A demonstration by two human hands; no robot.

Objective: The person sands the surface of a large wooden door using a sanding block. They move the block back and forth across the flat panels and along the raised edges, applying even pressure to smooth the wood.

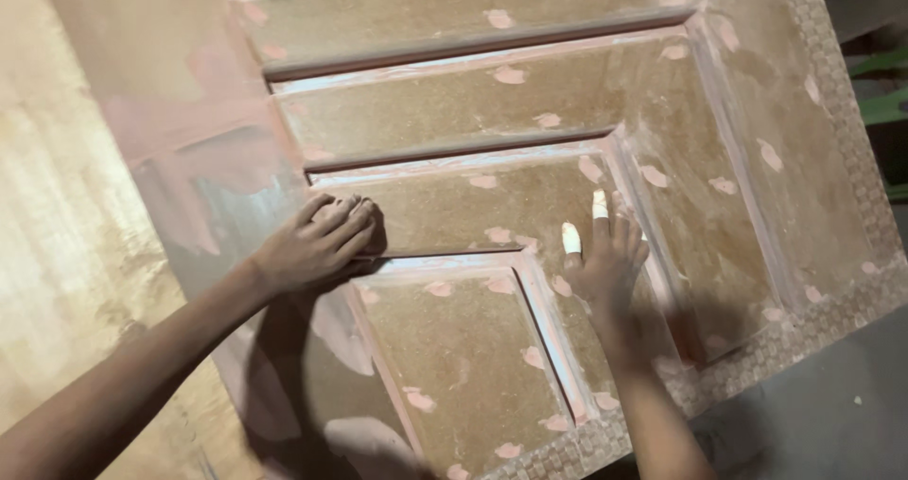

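While both hands press flat on the brown panelled door [530,121], left hand [317,244] lies palm down, fingers together, gripping nothing, at the left edge of a recessed panel. Right hand [610,258] is spread open on the pink-patched moulding, two fingertips [570,239] wrapped in pale tape. Door fills most of the view, tilted.

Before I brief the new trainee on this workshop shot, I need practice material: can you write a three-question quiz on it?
1. True or false: the left hand lies flat on the panelled door.
2. What covers two fingertips of the right hand?
3. The pale pink filler patches are: A) in one corner only, B) scattered across the door, C) absent.

Key: 1 true; 2 white tape or bandage; 3 B.
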